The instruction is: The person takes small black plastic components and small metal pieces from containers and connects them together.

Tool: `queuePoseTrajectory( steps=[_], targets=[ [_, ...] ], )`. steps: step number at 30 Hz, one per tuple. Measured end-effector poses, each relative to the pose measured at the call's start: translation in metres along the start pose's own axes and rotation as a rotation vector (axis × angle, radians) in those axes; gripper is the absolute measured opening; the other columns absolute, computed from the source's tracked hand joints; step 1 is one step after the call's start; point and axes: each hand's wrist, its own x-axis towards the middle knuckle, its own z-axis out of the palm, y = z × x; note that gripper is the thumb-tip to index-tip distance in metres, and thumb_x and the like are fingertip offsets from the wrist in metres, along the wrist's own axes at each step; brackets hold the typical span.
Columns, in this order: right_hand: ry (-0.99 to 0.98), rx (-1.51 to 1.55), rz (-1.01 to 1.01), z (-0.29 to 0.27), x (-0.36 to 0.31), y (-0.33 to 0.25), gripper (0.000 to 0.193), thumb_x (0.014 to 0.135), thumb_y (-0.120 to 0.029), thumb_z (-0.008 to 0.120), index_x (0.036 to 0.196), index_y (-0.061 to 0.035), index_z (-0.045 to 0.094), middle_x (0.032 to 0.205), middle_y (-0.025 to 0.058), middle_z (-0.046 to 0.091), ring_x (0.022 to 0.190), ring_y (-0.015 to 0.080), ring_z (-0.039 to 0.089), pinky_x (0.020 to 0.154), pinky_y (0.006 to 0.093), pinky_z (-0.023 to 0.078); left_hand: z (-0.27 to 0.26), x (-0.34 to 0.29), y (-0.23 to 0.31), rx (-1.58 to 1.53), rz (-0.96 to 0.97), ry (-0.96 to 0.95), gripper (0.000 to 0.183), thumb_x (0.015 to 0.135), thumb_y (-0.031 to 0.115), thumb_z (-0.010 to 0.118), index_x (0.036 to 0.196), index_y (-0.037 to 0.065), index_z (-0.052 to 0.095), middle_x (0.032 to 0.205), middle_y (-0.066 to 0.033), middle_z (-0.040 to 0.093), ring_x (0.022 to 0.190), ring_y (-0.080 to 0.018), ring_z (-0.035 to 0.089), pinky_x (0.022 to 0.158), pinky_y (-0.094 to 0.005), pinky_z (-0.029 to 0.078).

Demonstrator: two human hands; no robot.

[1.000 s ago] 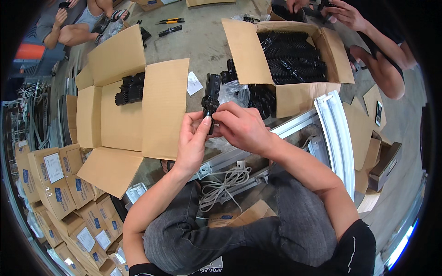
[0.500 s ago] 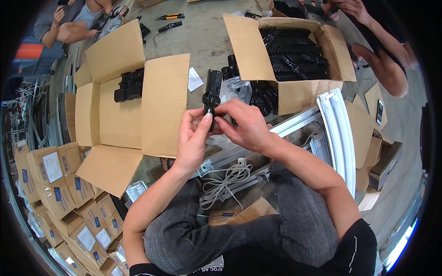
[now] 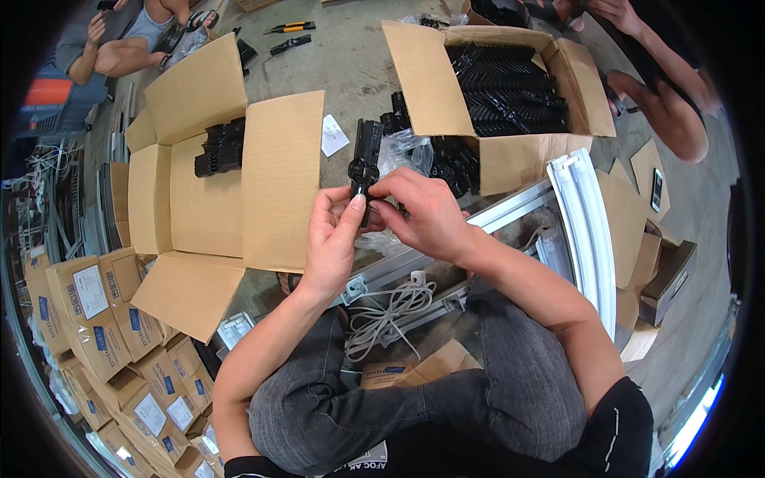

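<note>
A long black plastic part (image 3: 366, 147) with a round joint near its middle stands out ahead of my hands, pointing away from me. My left hand (image 3: 333, 231) closes on its near end, with the thumb lying along the top. From the right, my right hand (image 3: 422, 209) pinches at the same part just below the round joint; its fingertips are partly hidden, so any small piece between them cannot be made out. Left of my hands is an open cardboard box (image 3: 209, 207) with a short row of black parts (image 3: 220, 148) inside.
Another open carton (image 3: 510, 159), packed with black parts (image 3: 510, 92), stands far right. White metal rails (image 3: 586, 239) and a coiled grey cable (image 3: 390, 315) lie before my knees. Small cartons (image 3: 88, 311) pile up at left. Two people sit at the far corners. A utility knife (image 3: 289, 27) lies beyond.
The view has shifted very slightly. Both hands keep their hold on the black part, and nothing has been let go.
</note>
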Motion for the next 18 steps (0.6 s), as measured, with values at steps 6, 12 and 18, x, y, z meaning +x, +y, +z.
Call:
queuePoseTrajectory(
  steps=[6,12,18],
  targets=[
    [0.022,0.015,0.017,0.0027,-0.0026,0.0053,0.014,0.083,-0.010,0.074,0.091,-0.0039,0.064,0.083,0.0112,0.064,0.065,0.0322,0.065,0.056,0.0396,0.052,-0.0001,0.0001,-0.0003,0.020,-0.015,0.005,0.024,0.104,0.020,0.053,0.121,0.005,0.046,0.108,-0.0085,0.065,0.093,-0.0162,0.067,0.087,-0.0381,0.054],
    [0.025,-0.052,0.017,0.0046,-0.0047,0.0045,0.013,0.084,-0.013,0.073,0.089,-0.0043,0.064,0.081,0.0107,0.063,0.065,0.0311,0.065,0.055,0.0395,0.052,0.0002,0.0006,-0.0011,0.014,-0.018,0.003,0.024,0.104,0.020,0.053,0.122,0.005,0.045,0.108,-0.0084,0.065,0.095,-0.0163,0.067,0.086,-0.0387,0.054],
    [-0.044,-0.147,-0.011,-0.0009,-0.0024,0.0000,0.015,0.089,-0.019,0.067,0.087,-0.0050,0.062,0.078,0.0104,0.059,0.061,0.0317,0.063,0.053,0.0413,0.050,-0.0009,-0.0003,-0.0027,0.015,0.007,0.031,0.026,0.104,0.020,0.054,0.122,0.004,0.045,0.107,-0.0095,0.065,0.096,-0.0164,0.065,0.084,-0.0385,0.055]
  ],
)
